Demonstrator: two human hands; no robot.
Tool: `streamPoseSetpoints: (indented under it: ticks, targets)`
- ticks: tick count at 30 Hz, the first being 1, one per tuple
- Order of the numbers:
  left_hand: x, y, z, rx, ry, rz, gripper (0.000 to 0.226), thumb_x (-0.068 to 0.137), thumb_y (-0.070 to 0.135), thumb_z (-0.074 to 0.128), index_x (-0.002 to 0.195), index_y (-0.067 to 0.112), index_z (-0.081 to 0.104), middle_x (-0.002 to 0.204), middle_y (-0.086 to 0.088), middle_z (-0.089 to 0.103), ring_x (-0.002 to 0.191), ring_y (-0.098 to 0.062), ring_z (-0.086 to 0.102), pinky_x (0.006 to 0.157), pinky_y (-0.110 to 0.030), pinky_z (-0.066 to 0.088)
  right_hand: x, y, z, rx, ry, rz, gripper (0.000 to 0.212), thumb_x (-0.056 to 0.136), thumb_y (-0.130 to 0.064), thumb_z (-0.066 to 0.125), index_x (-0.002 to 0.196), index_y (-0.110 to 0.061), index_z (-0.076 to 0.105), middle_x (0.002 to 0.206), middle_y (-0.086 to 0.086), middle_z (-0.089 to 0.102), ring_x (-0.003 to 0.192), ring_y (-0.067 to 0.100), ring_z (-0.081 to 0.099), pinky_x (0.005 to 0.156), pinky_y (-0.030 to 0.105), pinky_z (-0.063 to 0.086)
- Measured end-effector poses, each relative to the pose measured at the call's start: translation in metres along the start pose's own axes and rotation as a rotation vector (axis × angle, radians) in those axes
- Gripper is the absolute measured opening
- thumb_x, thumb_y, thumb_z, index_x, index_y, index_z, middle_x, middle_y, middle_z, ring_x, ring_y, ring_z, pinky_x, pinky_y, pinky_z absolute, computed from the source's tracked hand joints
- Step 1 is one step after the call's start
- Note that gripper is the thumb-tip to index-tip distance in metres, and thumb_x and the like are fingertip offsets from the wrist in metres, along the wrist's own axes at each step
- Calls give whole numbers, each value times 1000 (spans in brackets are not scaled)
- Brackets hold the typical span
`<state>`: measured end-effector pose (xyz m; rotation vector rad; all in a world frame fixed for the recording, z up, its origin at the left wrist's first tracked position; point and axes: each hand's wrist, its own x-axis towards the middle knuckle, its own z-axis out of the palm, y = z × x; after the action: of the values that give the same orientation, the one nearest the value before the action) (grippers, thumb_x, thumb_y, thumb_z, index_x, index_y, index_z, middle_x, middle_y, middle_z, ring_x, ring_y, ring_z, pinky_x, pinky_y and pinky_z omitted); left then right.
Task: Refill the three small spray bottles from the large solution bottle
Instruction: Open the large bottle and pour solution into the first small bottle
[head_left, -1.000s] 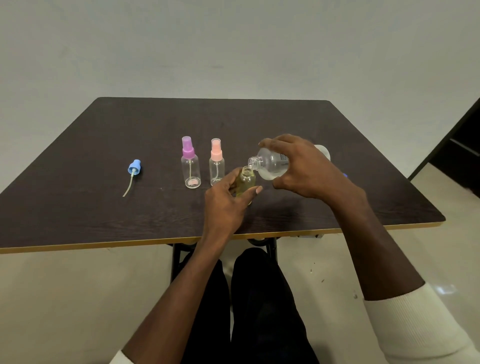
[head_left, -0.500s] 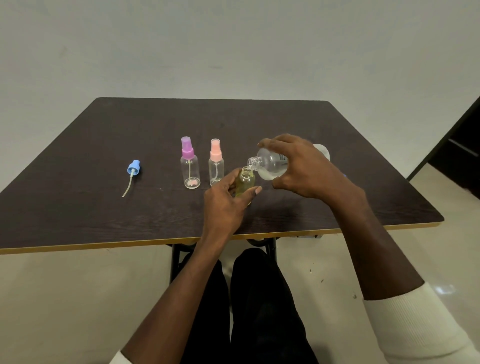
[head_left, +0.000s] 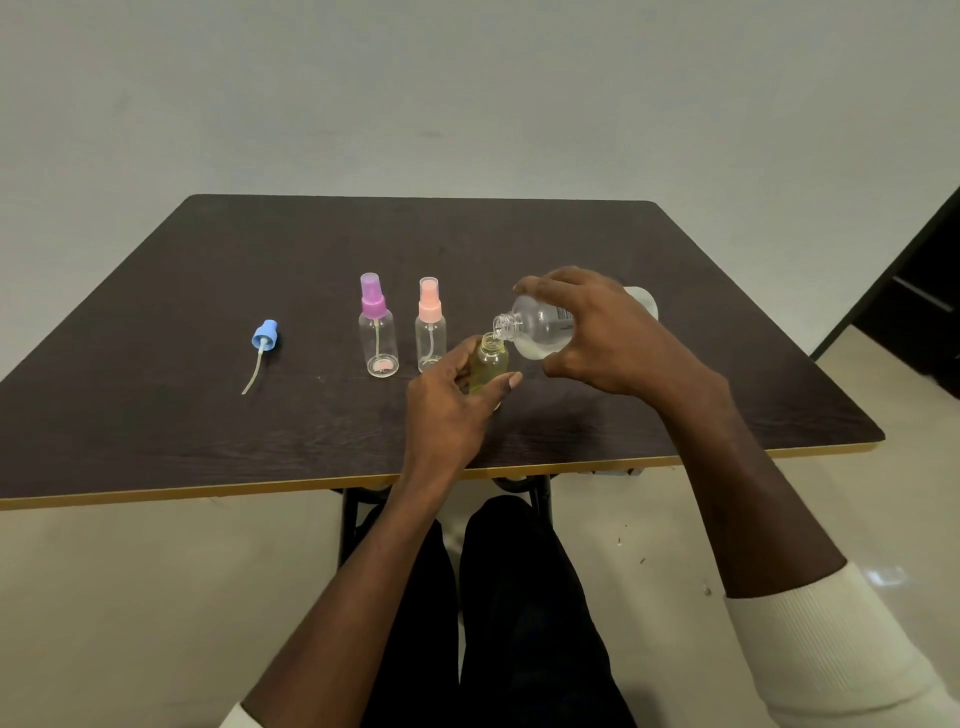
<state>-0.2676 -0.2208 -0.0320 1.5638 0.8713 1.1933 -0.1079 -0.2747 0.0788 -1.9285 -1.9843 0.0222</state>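
My right hand (head_left: 608, 338) grips the large clear solution bottle (head_left: 540, 330), tipped on its side with its open mouth just over the neck of an uncapped small bottle (head_left: 489, 364). That small bottle holds yellowish liquid and stands upright in my left hand (head_left: 449, 410). Left of it stand two capped spray bottles, one with a purple top (head_left: 377, 332) and one with a pink top (head_left: 430, 327), both nearly empty. A blue spray cap (head_left: 264, 338) with its dip tube lies on the table further left.
Everything sits on a dark wooden table (head_left: 208, 415) with a yellow front edge. A white object (head_left: 644, 301) peeks out behind my right hand. Dark furniture (head_left: 919, 322) stands at the far right. My legs are under the table's front edge.
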Motion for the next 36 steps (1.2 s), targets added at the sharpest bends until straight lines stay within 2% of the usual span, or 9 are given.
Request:
streamPoseSetpoints:
  ticks: [5,9,13,22,36]
  targets:
    - [-2,6,0,-7,-1,10,43,80,19,86,118,33,69,102,6,78,97,-13,74,92,-44,60,1,0,0,-7,-2,1,79,71,-21,81,142,-27,47,140,0,50,125,19,46,97,33,37]
    - [-2,6,0,-11,-1,23,41,81,18,86,118,28,71,101,5,78,96,-13,75,92,-43,60,0,0,0,-7,0,0,79,71,-21,81,142,-26,47,139,0,50,124,19,46,95,31,37]
    - [-2,5,0,-13,0,18,43,80,19,86,113,40,68,102,6,78,98,-13,74,93,-44,60,1,0,0,-5,-3,-3,79,71,-21,81,142,-25,47,138,0,51,123,18,46,95,31,37]
    - [-2,4,0,-34,-1,2,45,80,18,86,122,21,71,104,5,78,100,-13,74,95,-43,59,0,1,0,-13,-9,2,80,70,-21,81,142,-25,47,139,0,50,124,19,46,95,30,35]
    - [-2,5,1,-37,-5,-18,47,80,17,86,124,21,70,104,5,78,99,-12,74,94,-40,59,0,-2,-2,-23,-10,-1,79,71,-21,81,142,-25,47,139,0,50,125,19,46,94,29,34]
